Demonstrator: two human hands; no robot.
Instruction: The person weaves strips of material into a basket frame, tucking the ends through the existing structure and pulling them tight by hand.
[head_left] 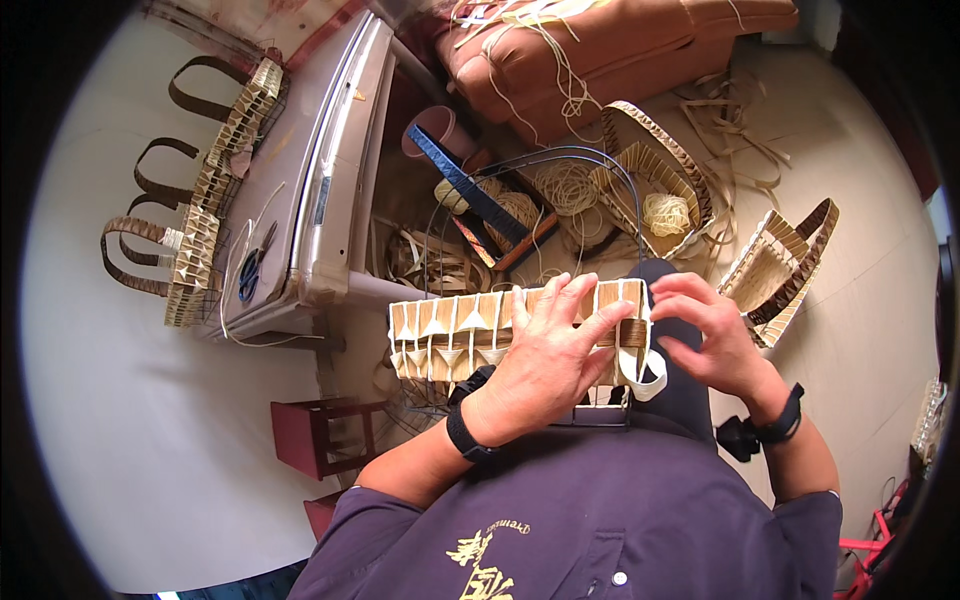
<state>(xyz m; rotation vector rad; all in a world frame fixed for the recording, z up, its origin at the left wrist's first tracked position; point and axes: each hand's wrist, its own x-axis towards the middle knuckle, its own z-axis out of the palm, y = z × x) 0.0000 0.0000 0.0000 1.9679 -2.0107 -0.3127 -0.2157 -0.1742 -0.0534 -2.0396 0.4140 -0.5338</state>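
A long, narrow woven basket (pixel 430 330) rests on my lap, its tan and brown strips bound with white ones on a wire frame. My left hand (pixel 545 350) lies across the basket's side with spread fingers, its fingertips by the far edge, steadying it. My right hand (pixel 712 335) is beside the basket's right end. Its fingers are bent, with a gap between thumb and forefinger and nothing visible in it. A loose white strip (pixel 652 384) curls in a loop at that end, below the right thumb. The wire handle (pixel 575 150) arches beyond the basket.
Several handled baskets (pixel 188 265) line the table (pixel 265 190) at left, near dark-handled scissors (pixel 250 272). On the floor ahead are a blue-handled basket (pixel 468 190), a brown-handled basket (pixel 655 190), another basket (pixel 775 265), coiled cord (pixel 568 188) and strips. A brown sofa (pixel 590 75) stands behind.
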